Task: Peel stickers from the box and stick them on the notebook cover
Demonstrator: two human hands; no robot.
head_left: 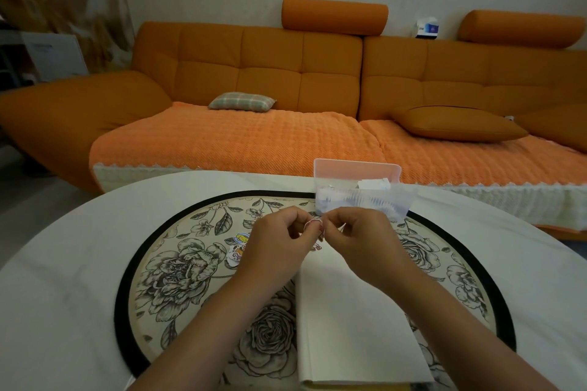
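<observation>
The left hand (279,244) and the right hand (359,241) meet above the far edge of the notebook (349,311). Both pinch one small sticker (313,224) at the fingertips, apparently working it off its backing. The likely trouble is a tear or a fold: thin paper pulled from two sides can rip, and bared glue can curl onto itself or cling to a finger. Loose stickers (238,247) lie left of the hands and a wrist could sweep them aside, while the box (359,190) stands open just behind the right hand, near enough to knock. The bench (63,279) carries a white cloth and a round floral mat (178,267) with a black rim. Behind it runs an orange sofa (254,73) with a plaid cushion (242,101) at left and an orange cushion (457,124) at right.
</observation>
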